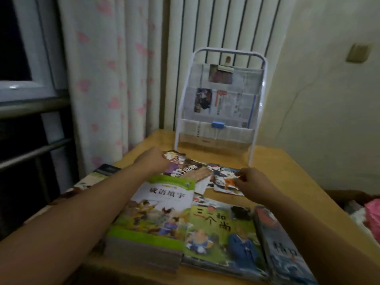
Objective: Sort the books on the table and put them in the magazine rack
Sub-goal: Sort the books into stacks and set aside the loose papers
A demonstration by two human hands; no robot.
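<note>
A white wire magazine rack [259, 112] stands at the back of the wooden table [275, 173], with a few booklets in its pockets. Several books lie on the table. My left hand [153, 161] grips the far corner of a thin purple-covered booklet [186, 166]. My right hand [251, 179] pinches the edge of a small colourful booklet [223, 177]. Nearer to me lie a thick green-covered book [156, 210], a green picture book with monks [220, 229] and a blue book [283, 249].
Another book [96, 175] lies at the table's left edge, partly under my left arm. A curtain with pink hearts [107, 79] and a radiator [226, 23] stand behind the table. Pink and white cloth [370, 219] lies to the right.
</note>
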